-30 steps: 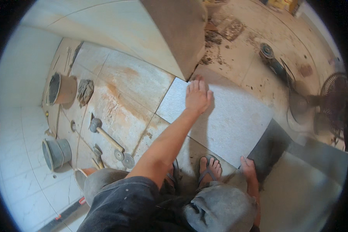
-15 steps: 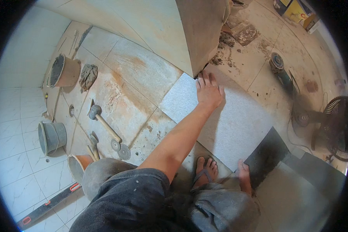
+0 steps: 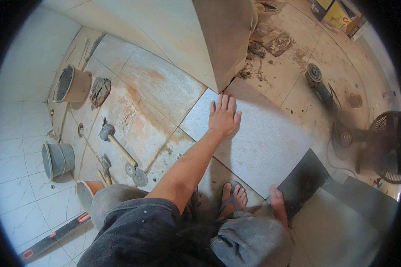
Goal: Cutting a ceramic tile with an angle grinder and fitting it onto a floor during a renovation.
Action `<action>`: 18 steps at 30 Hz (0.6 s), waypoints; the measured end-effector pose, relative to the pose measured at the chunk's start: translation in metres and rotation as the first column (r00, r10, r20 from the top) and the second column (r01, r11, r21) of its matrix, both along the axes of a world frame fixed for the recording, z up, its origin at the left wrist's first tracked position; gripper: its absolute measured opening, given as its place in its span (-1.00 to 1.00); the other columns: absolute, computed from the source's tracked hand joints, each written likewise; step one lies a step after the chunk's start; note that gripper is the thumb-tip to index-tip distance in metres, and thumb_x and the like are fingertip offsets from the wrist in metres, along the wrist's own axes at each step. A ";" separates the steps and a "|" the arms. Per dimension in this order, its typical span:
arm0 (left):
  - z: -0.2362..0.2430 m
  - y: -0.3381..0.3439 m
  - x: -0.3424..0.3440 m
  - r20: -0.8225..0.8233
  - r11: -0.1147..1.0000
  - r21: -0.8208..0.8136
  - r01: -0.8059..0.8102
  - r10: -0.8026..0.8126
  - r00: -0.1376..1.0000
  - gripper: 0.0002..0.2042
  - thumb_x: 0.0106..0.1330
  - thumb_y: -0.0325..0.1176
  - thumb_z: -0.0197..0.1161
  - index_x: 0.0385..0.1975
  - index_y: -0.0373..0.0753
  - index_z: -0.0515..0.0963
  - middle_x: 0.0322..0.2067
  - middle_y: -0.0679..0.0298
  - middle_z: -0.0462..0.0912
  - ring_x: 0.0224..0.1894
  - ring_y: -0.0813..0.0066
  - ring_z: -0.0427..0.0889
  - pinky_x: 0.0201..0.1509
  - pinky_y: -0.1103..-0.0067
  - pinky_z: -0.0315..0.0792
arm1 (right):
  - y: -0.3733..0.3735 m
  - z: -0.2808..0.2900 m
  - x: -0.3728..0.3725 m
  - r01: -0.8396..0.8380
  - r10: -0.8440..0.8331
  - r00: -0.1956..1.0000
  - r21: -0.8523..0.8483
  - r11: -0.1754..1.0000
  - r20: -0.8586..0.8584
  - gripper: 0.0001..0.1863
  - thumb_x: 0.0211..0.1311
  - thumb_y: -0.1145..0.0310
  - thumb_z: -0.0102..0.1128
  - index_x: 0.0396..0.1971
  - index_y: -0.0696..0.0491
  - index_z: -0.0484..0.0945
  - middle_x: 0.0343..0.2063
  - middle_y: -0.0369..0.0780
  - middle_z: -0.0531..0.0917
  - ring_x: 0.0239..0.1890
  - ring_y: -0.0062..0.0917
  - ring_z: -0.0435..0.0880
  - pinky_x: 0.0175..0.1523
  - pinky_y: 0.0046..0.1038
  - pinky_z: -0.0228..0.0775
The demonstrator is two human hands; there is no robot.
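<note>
A large pale grey floor tile lies beside the corner of a wall or boxed-in panel. My left hand rests palm down on it, fingers spread, fingertips close to that corner. At the tile's near corner, my right hand has its fingers together against the edge; part of this hand is hidden by my knee. A dark grey strip of bare bed borders the tile on the right. My sandalled foot stands close to its near edge.
On the left are a mallet, two cutting discs, a grey bucket, a brown bucket, a crumpled cloth and a long level. An angle grinder and a fan stand on the right.
My left hand has slid a little to the left and nearer on the tile, its fingers spreading wider. My right hand stays at the tile's near corner. The view has shifted slightly.
</note>
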State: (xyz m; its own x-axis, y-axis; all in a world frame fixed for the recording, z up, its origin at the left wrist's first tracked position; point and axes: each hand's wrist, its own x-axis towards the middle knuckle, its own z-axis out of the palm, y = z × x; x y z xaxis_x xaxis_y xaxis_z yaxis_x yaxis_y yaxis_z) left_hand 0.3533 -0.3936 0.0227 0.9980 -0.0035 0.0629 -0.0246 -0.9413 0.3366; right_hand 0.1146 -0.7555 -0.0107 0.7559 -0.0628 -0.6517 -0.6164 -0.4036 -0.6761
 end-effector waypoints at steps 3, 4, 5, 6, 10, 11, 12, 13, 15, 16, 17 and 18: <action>-0.001 0.021 -0.005 -0.007 0.999 0.039 -0.021 0.022 1.000 -0.36 0.41 -0.03 0.07 0.37 -0.32 0.24 0.41 -0.03 0.17 0.49 -0.03 0.11 0.45 0.04 0.09 | 0.037 0.028 0.019 -0.004 0.016 0.988 0.080 0.997 -0.151 -0.40 0.56 -0.07 -0.07 -0.61 0.09 0.41 -0.72 -0.34 0.37 -0.67 -0.56 0.35 -0.51 -0.34 0.21; 0.000 0.012 -0.003 -0.029 0.999 0.032 -0.021 0.021 0.999 -0.36 0.40 -0.05 0.07 0.37 -0.32 0.23 0.42 -0.03 0.18 0.48 0.00 0.12 0.46 0.06 0.08 | 0.025 0.024 0.016 0.004 0.005 0.989 0.060 0.998 -0.145 -0.40 0.56 -0.07 -0.07 -0.61 0.09 0.41 -0.72 -0.34 0.37 -0.67 -0.56 0.35 -0.51 -0.34 0.21; 0.001 0.005 -0.001 -0.049 0.999 0.030 -0.020 0.022 0.999 -0.36 0.39 -0.06 0.08 0.37 -0.33 0.22 0.42 -0.03 0.18 0.48 0.03 0.13 0.48 0.08 0.07 | 0.017 0.017 0.013 0.007 0.005 0.984 0.066 0.998 -0.176 -0.40 0.55 -0.08 -0.06 -0.59 0.10 0.44 -0.71 -0.33 0.39 -0.65 -0.54 0.37 -0.48 -0.33 0.24; 0.002 -0.002 0.000 -0.042 1.000 0.014 -0.013 0.013 0.999 -0.36 0.39 -0.06 0.08 0.37 -0.33 0.22 0.42 -0.03 0.18 0.48 0.03 0.13 0.48 0.08 0.07 | 0.007 0.011 0.011 0.010 0.005 0.978 0.071 0.997 -0.206 -0.39 0.54 -0.10 -0.05 -0.57 0.12 0.47 -0.71 -0.31 0.40 -0.63 -0.53 0.39 -0.45 -0.32 0.26; 0.000 -0.007 -0.002 -0.021 1.000 -0.001 0.024 -0.024 0.999 -0.37 0.39 -0.06 0.08 0.36 -0.33 0.23 0.43 -0.01 0.16 0.49 0.06 0.10 0.48 0.08 0.06 | 0.014 0.022 0.024 -0.109 0.117 0.956 0.044 0.993 -0.270 -0.40 0.53 -0.14 -0.05 -0.58 0.04 0.46 -0.69 -0.36 0.44 -0.62 -0.59 0.37 -0.42 -0.42 0.25; 0.001 -0.012 0.000 -0.020 0.999 -0.006 0.034 -0.034 0.999 -0.37 0.40 -0.05 0.08 0.36 -0.32 0.24 0.44 -0.01 0.15 0.49 0.05 0.09 0.47 0.07 0.06 | 0.013 0.021 0.024 -0.128 0.135 0.953 0.040 0.991 -0.271 -0.37 0.51 -0.17 -0.05 -0.57 0.09 0.49 -0.69 -0.32 0.46 -0.59 -0.54 0.41 -0.38 -0.37 0.29; 0.002 -0.018 0.001 -0.016 0.999 -0.012 0.039 -0.039 0.999 -0.37 0.40 -0.05 0.08 0.36 -0.32 0.24 0.44 -0.01 0.15 0.49 0.05 0.09 0.47 0.07 0.06 | 0.011 0.022 0.025 -0.148 0.152 0.950 0.035 0.988 -0.272 -0.33 0.50 -0.20 -0.05 -0.56 0.14 0.52 -0.69 -0.28 0.47 -0.57 -0.49 0.45 -0.34 -0.32 0.33; 0.003 -0.025 0.004 -0.021 0.996 -0.039 0.085 -0.085 0.996 -0.38 0.42 -0.03 0.06 0.36 -0.32 0.25 0.45 0.01 0.15 0.50 0.06 0.09 0.48 0.08 0.05 | 0.007 0.022 0.026 -0.143 0.145 0.952 0.028 0.989 -0.269 -0.33 0.50 -0.20 -0.05 -0.56 0.14 0.52 -0.69 -0.28 0.47 -0.57 -0.49 0.45 -0.34 -0.32 0.33; 0.002 -0.036 0.011 -0.024 0.989 -0.066 0.129 -0.131 0.991 -0.39 0.44 -0.02 0.04 0.35 -0.31 0.26 0.46 0.04 0.14 0.50 0.07 0.09 0.50 0.08 0.03 | 0.006 0.024 0.028 -0.168 0.167 0.920 0.028 0.985 -0.355 -0.31 0.49 -0.21 -0.07 -0.56 0.15 0.54 -0.66 -0.26 0.51 -0.53 -0.48 0.47 -0.28 -0.33 0.35; 0.001 -0.040 0.017 -0.024 0.976 -0.071 0.205 -0.207 0.978 -0.40 0.46 0.00 0.01 0.35 -0.30 0.27 0.46 0.06 0.15 0.51 0.08 0.09 0.50 0.09 0.03 | 0.009 0.025 0.029 -0.168 0.168 0.920 0.029 0.985 -0.354 -0.31 0.49 -0.21 -0.07 -0.56 0.15 0.54 -0.66 -0.26 0.51 -0.53 -0.48 0.47 -0.28 -0.33 0.35; 0.001 -0.046 0.023 -0.025 0.958 -0.076 0.277 -0.280 0.960 -0.41 0.48 0.01 -0.02 0.36 -0.29 0.28 0.47 0.08 0.15 0.51 0.10 0.09 0.51 0.09 0.02 | 0.011 0.027 0.030 -0.192 0.196 0.916 0.046 0.980 -0.350 -0.32 0.50 -0.22 -0.08 -0.58 0.11 0.52 -0.67 -0.29 0.49 -0.55 -0.52 0.45 -0.32 -0.37 0.32; 0.001 -0.051 0.030 -0.026 0.959 -0.075 0.274 -0.277 0.961 -0.41 0.48 0.01 -0.02 0.36 -0.29 0.28 0.47 0.08 0.15 0.51 0.10 0.09 0.51 0.09 0.02 | 0.013 0.027 0.031 -0.217 0.225 0.911 0.063 0.974 -0.347 -0.33 0.51 -0.23 -0.09 -0.60 0.06 0.50 -0.68 -0.32 0.48 -0.56 -0.56 0.43 -0.37 -0.42 0.29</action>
State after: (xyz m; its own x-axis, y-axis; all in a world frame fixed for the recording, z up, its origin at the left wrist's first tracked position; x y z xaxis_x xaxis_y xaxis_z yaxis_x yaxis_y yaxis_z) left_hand 0.3830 -0.4447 0.0232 0.9606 -0.2754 0.0376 -0.2665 -0.8739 0.4066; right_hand 0.1458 -0.7425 0.0165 0.4725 0.0972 -0.8759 -0.7119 -0.5439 -0.4444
